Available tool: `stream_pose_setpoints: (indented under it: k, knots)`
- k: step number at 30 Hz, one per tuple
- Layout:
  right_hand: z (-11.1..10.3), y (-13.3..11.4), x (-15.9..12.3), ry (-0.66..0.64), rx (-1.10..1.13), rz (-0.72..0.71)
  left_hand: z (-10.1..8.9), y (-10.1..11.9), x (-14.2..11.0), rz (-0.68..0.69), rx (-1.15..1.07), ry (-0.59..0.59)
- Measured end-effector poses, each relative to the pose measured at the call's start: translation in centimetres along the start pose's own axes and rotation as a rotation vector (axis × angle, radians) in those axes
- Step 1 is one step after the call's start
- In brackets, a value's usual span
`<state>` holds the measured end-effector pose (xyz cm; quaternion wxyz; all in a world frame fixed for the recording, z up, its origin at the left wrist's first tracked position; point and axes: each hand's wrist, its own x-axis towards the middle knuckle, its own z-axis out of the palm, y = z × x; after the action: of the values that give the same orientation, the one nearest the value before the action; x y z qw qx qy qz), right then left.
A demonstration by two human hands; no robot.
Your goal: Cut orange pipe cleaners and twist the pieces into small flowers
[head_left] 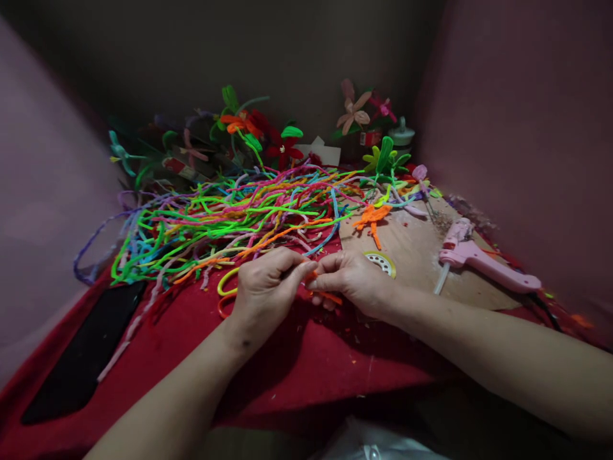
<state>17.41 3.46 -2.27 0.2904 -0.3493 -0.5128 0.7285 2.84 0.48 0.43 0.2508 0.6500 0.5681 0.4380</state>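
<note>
My left hand [268,284] and my right hand [352,281] meet over the red cloth [306,358], fingers pinched together on a short orange pipe cleaner [325,295] held between them. Its end sticks out below my right fingers. Just beyond the hands spreads a big tangle of coloured pipe cleaners [230,217]. A finished orange pipe-cleaner flower [372,218] lies on the wooden board [421,255] behind my right hand.
A pink glue gun [479,259] lies on the board at right. A roll of tape [382,262] sits by my right hand. Finished pipe-cleaner flowers [249,128] stand at the back. A black phone [86,351] lies at left. Yellow and orange loops [226,291] lie near my left hand.
</note>
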Motion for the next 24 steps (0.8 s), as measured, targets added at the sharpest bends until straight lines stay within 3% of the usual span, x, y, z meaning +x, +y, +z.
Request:
stream_pose_setpoints:
  k: [2, 5, 9, 13, 16, 18, 22, 24]
  knots:
    - [0.1, -0.2, -0.1, 0.004, -0.002, 0.000, 0.1, 0.2, -0.1, -0.049, -0.025, 0.004]
    - [0.0, -0.3, -0.1, 0.028, 0.002, -0.004, -0.3, 0.3, 0.4, -0.256, -0.253, -0.045]
    - [-0.5, -0.2, 0.2, 0.079, 0.117, -0.044, -0.9, -0.3, 1.2, -0.377, -0.512, -0.061]
    - [-0.9, 0.1, 0.8, 0.132, 0.243, -0.149, -0.7, -0.5, 1.1, -0.432, -0.415, -0.347]
    - [-0.8, 0.3, 0.9, 0.167, 0.215, -0.175, -0.3, -0.4, 0.7, -0.381, -0.266, -0.391]
    - [-0.7, 0.4, 0.8, 0.207, 0.173, -0.198, 0.0, -0.5, 0.4, -0.280, -0.178, -0.314]
    - [-0.5, 0.4, 0.7, 0.230, 0.122, -0.229, 0.5, -0.9, 0.0, 0.094, 0.074, -0.151]
    - [-0.4, 0.3, 0.6, 0.212, 0.148, -0.243, 0.5, -0.9, 0.0, 0.119, 0.067, -0.118]
